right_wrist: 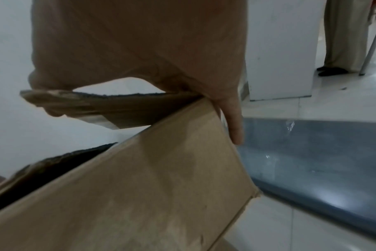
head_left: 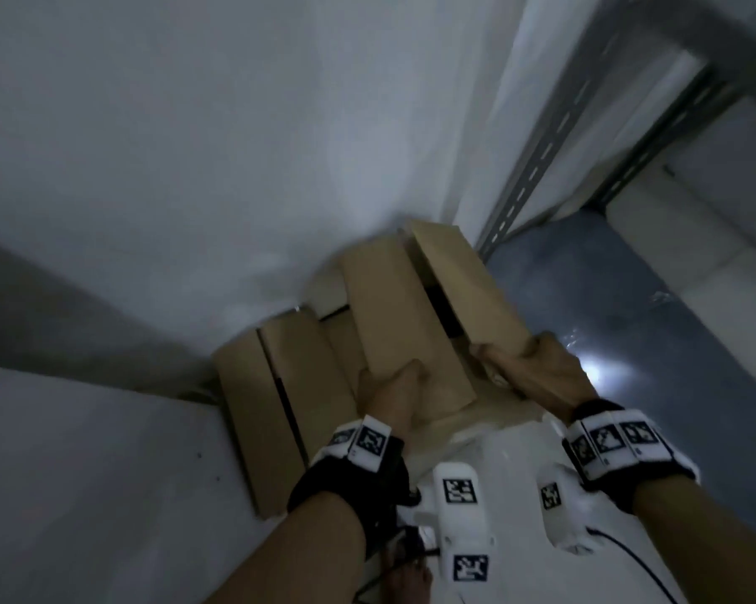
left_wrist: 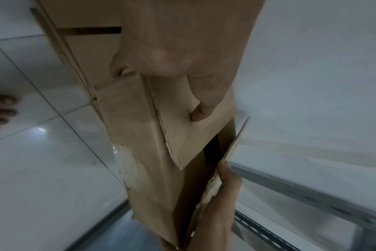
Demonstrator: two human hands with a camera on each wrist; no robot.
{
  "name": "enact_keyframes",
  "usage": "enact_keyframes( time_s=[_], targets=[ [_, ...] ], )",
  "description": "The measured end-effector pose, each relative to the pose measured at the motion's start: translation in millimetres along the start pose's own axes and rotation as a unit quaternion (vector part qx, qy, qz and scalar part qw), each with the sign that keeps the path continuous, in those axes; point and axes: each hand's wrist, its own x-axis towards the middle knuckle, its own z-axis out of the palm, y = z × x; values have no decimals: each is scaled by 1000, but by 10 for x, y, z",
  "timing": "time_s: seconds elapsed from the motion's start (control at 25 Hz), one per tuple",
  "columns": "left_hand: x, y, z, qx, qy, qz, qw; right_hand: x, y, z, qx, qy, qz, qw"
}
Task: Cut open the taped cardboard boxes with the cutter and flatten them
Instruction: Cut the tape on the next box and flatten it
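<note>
I hold a brown cardboard box in the air near a white wall corner, its top flaps apart with a dark gap between them. My left hand grips the near end of the left flap, thumb on top. My right hand grips the near edge of the right flap, fingers curled round it; in the right wrist view that flap fills the lower frame. Torn tape remains on the box side. No cutter is in view.
Flattened cardboard sheets lean against the wall at the left. A slotted metal rack upright stands at the right, above a grey-blue floor strip. A bare foot is on the white tiles. Another person's legs stand farther off.
</note>
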Motion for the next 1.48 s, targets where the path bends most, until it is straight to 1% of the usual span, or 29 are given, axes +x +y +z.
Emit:
enact_keyframes(
  time_s=[0.08,0.12,0.16,0.24,0.36,0.44,0.52,0.6,0.72,0.8,0.88,0.96,1.12,1.24,1.36,1.44,1.48],
  targets=[
    [-566,182,-119,-14,-26,12,999,-565,-203,-362,-2,41,-21,999],
    [-927,307,-233,-21,-44,21,999,-915,-346,-551,2,71,-44,996],
    [-1271,430,-376,-26,-74,31,996,-1268,-511,-720,10,92,-58,994],
    [-1940,619,-705,-29,-137,48,989,-2002,-837,-1014,0,109,-75,991],
    [-2906,819,-1392,5,-179,99,979,-3184,-1259,-1275,-32,112,-123,986],
    [-3463,862,-1916,12,-174,137,975,-3903,-1455,-1278,-79,141,-149,976],
    [-3974,850,-2496,11,-160,194,968,-4529,-1643,-1172,-105,159,-188,963],
    [-4422,797,-3112,1,-146,253,956,-5103,-1813,-977,-77,149,-226,960],
    [-4889,536,-4062,10,-97,322,942,-5810,-2024,-518,-13,121,-288,950],
    [-4985,314,-4644,24,-65,352,933,-6121,-2121,-104,21,91,-312,945],
    [-4991,63,-5182,9,-31,356,934,-6319,-2183,371,38,51,-332,941],
    [-4924,-181,-5683,-7,4,348,937,-6442,-2246,870,60,5,-352,934],
    [-4719,-697,-6342,-43,50,314,947,-6508,-2220,1725,53,-73,-362,928],
    [-4500,-1095,-6657,-62,63,288,953,-6472,-2102,2194,37,-121,-354,927],
    [-4292,-1409,-6782,-58,66,267,960,-6408,-1929,2495,0,-144,-334,932],
    [-4193,-1505,-6770,-31,93,270,958,-6352,-1798,2617,-4,-153,-323,934],
    [-4163,-1515,-6743,-14,118,267,956,-6340,-1758,2636,4,-153,-319,935]
  ],
)
